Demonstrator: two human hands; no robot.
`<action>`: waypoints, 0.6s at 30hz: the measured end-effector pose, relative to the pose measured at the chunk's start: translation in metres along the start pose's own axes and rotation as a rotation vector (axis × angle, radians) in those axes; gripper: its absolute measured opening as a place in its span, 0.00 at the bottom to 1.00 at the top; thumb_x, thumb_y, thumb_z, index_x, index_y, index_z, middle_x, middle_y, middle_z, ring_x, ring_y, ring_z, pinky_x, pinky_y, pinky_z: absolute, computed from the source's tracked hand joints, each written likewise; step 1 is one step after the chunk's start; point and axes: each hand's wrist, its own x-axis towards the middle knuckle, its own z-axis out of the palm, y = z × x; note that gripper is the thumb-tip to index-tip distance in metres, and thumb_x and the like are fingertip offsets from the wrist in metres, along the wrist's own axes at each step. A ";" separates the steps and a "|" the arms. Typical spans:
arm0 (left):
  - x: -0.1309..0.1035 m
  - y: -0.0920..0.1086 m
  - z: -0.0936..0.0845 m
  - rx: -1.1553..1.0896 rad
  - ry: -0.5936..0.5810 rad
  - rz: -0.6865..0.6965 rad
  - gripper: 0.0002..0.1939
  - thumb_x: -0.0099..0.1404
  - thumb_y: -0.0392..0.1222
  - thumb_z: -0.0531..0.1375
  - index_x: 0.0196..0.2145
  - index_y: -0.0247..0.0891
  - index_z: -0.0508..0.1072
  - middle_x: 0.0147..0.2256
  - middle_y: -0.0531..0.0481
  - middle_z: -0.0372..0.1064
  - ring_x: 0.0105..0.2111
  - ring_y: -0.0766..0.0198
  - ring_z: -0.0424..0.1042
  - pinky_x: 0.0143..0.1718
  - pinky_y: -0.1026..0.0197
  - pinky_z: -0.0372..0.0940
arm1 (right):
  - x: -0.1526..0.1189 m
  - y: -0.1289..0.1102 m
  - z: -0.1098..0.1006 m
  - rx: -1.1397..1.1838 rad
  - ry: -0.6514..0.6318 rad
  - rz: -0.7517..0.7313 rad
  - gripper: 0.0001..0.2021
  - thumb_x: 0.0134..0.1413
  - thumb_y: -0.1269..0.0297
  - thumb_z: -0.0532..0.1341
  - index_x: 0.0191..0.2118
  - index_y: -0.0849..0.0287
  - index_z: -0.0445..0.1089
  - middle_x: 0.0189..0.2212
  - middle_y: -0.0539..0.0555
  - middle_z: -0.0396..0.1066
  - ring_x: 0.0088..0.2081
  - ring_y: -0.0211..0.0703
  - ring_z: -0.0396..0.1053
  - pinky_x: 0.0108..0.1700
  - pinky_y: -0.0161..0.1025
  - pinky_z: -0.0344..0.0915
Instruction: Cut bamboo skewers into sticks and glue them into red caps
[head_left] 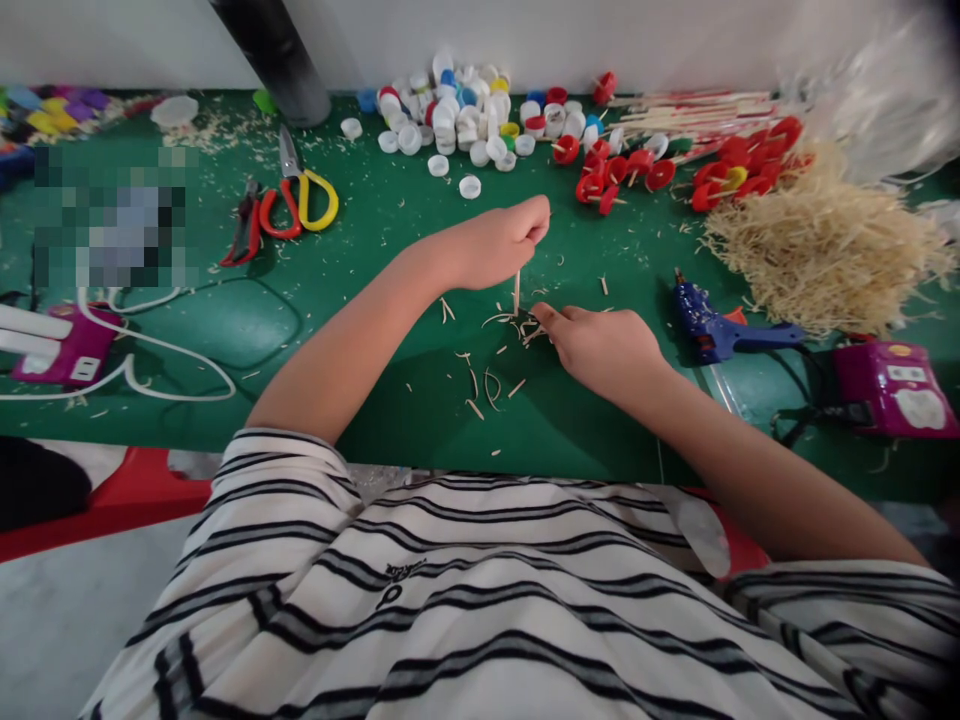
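Note:
My left hand [501, 246] is closed in a fist over the table, gripping a thin wooden stick [517, 290] that points down toward the green tabletop. My right hand [604, 348] rests low beside the stick's lower end, its fingers pinched together. Something small and dark shows at those fingertips, too little of it to name. Curled wood shavings [491, 387] and short stick pieces lie scattered under and in front of both hands.
Behind the hands sit a heap of bottle caps [457, 115] and red caps on sticks [600, 175]. To the right are a blue glue gun [712, 325], a pile of wood shavings [825, 240] and a purple power socket [896, 388]. Scissors [300, 200] and pliers [244, 225] lie left.

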 end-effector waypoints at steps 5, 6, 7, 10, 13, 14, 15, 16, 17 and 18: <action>-0.004 0.017 0.005 0.050 -0.011 0.035 0.04 0.75 0.37 0.52 0.42 0.44 0.66 0.31 0.49 0.61 0.33 0.58 0.65 0.38 0.52 0.54 | 0.004 -0.003 -0.001 0.016 -0.017 0.029 0.30 0.71 0.70 0.48 0.75 0.56 0.64 0.43 0.61 0.82 0.32 0.47 0.73 0.30 0.44 0.48; -0.005 0.021 0.006 0.068 -0.022 0.042 0.05 0.75 0.36 0.52 0.43 0.43 0.66 0.30 0.49 0.61 0.33 0.57 0.65 0.38 0.52 0.54 | 0.006 -0.003 -0.001 0.025 -0.021 0.029 0.30 0.71 0.69 0.48 0.75 0.55 0.64 0.43 0.61 0.82 0.32 0.47 0.74 0.30 0.44 0.47; -0.005 0.023 0.008 0.085 -0.032 0.048 0.06 0.75 0.36 0.51 0.43 0.43 0.66 0.30 0.49 0.61 0.33 0.57 0.65 0.39 0.52 0.54 | 0.008 -0.003 -0.001 0.033 -0.023 0.022 0.30 0.71 0.69 0.48 0.75 0.54 0.64 0.43 0.60 0.82 0.33 0.47 0.74 0.30 0.44 0.47; -0.005 0.027 0.011 0.124 -0.045 0.056 0.07 0.75 0.36 0.49 0.44 0.43 0.66 0.30 0.49 0.60 0.32 0.56 0.65 0.38 0.52 0.54 | 0.011 -0.004 -0.002 0.036 -0.022 0.004 0.30 0.73 0.68 0.48 0.75 0.53 0.64 0.43 0.59 0.81 0.33 0.48 0.75 0.30 0.44 0.45; -0.006 0.025 0.009 0.123 -0.038 0.041 0.05 0.76 0.36 0.50 0.43 0.43 0.64 0.29 0.50 0.58 0.31 0.57 0.63 0.37 0.52 0.53 | 0.008 -0.006 -0.004 0.004 -0.046 0.007 0.32 0.72 0.71 0.47 0.77 0.54 0.61 0.45 0.60 0.81 0.32 0.48 0.75 0.30 0.45 0.45; -0.006 0.024 0.007 0.116 -0.036 0.037 0.04 0.76 0.37 0.50 0.43 0.43 0.64 0.29 0.50 0.58 0.31 0.57 0.63 0.37 0.52 0.53 | 0.007 -0.007 -0.005 -0.007 -0.057 0.006 0.32 0.71 0.71 0.47 0.78 0.54 0.60 0.46 0.61 0.81 0.32 0.48 0.75 0.30 0.45 0.45; -0.006 0.023 0.006 0.107 -0.037 0.035 0.04 0.76 0.37 0.51 0.43 0.43 0.63 0.29 0.50 0.57 0.31 0.58 0.62 0.37 0.52 0.52 | 0.005 -0.008 -0.006 -0.014 -0.066 0.004 0.33 0.71 0.72 0.48 0.78 0.54 0.59 0.47 0.61 0.81 0.32 0.48 0.76 0.30 0.45 0.45; -0.006 0.022 0.004 0.099 -0.040 0.036 0.03 0.76 0.38 0.51 0.43 0.43 0.63 0.29 0.50 0.57 0.31 0.58 0.62 0.37 0.53 0.52 | 0.004 -0.008 -0.006 -0.016 -0.071 0.006 0.33 0.71 0.72 0.48 0.78 0.54 0.59 0.47 0.61 0.82 0.32 0.48 0.76 0.30 0.45 0.45; -0.006 0.021 0.003 0.092 -0.045 0.038 0.03 0.76 0.38 0.51 0.43 0.43 0.63 0.29 0.51 0.56 0.31 0.58 0.61 0.37 0.53 0.51 | 0.003 -0.008 -0.006 -0.013 -0.071 0.011 0.32 0.71 0.71 0.48 0.78 0.54 0.60 0.47 0.61 0.82 0.32 0.48 0.76 0.29 0.45 0.45; -0.007 0.020 0.002 0.086 -0.053 0.040 0.03 0.75 0.38 0.51 0.43 0.44 0.63 0.29 0.51 0.56 0.31 0.59 0.60 0.37 0.53 0.51 | 0.003 -0.007 -0.006 -0.007 -0.069 0.015 0.32 0.72 0.70 0.48 0.77 0.54 0.61 0.46 0.61 0.82 0.32 0.47 0.75 0.29 0.45 0.45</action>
